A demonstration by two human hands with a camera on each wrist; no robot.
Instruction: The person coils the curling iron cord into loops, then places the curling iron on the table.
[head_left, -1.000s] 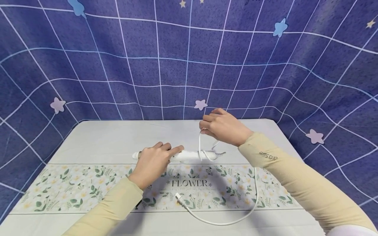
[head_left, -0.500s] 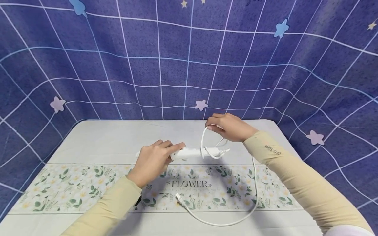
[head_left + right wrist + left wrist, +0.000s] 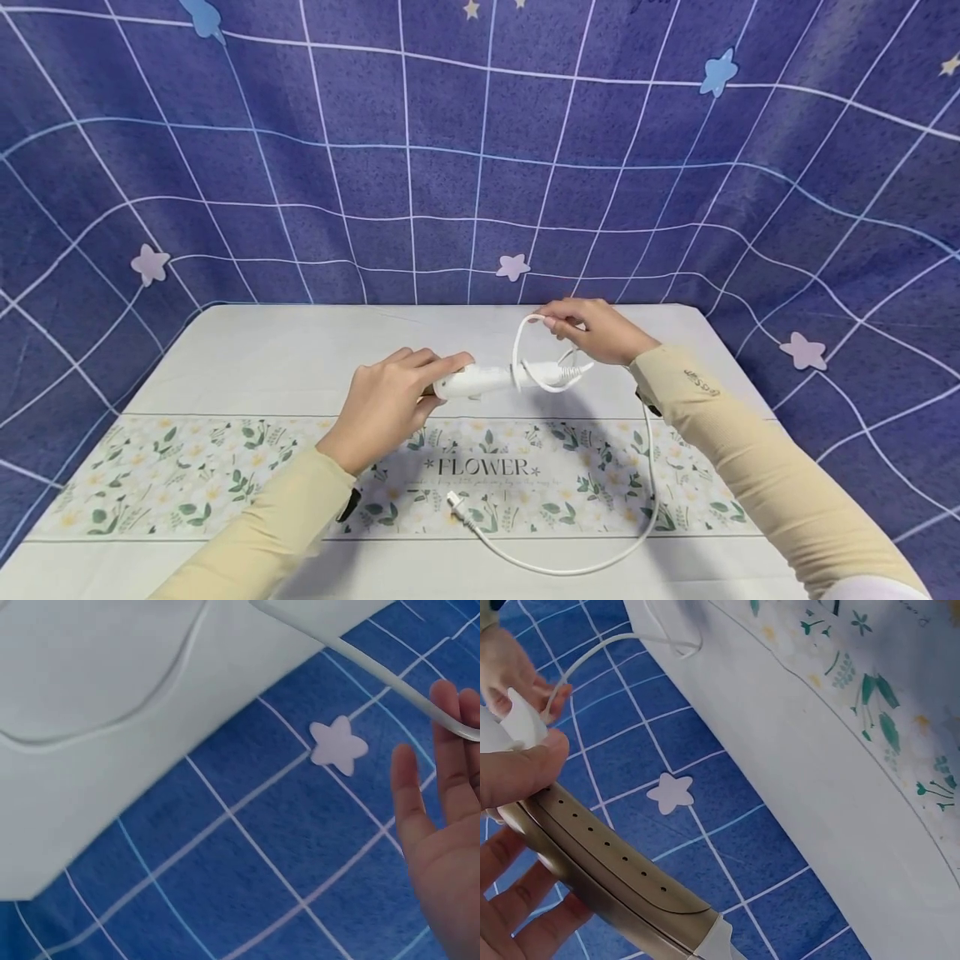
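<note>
A hair curling iron with a white handle (image 3: 480, 382) and a gold barrel (image 3: 622, 859), lined with small holes, is held above the table. My left hand (image 3: 386, 404) grips it where handle and barrel meet, thumb on one side and fingers on the other. The white power cord (image 3: 517, 343) is looped around the handle's right end. My right hand (image 3: 596, 332) holds a loop of this cord between thumb and fingers, above and right of the handle. In the right wrist view the cord (image 3: 375, 671) runs across the fingers (image 3: 452, 765).
The cord's plug (image 3: 455, 502) lies on the white table cover (image 3: 300, 342), over its printed flower band (image 3: 247, 475). From there the cord curves right along the cover. A blue grid-patterned curtain (image 3: 450, 183) with stars stands behind and around the table.
The curling iron has come up off the table with my left hand, its handle end raised. My right hand has moved right and slightly down, and the cord loop looks wider.
</note>
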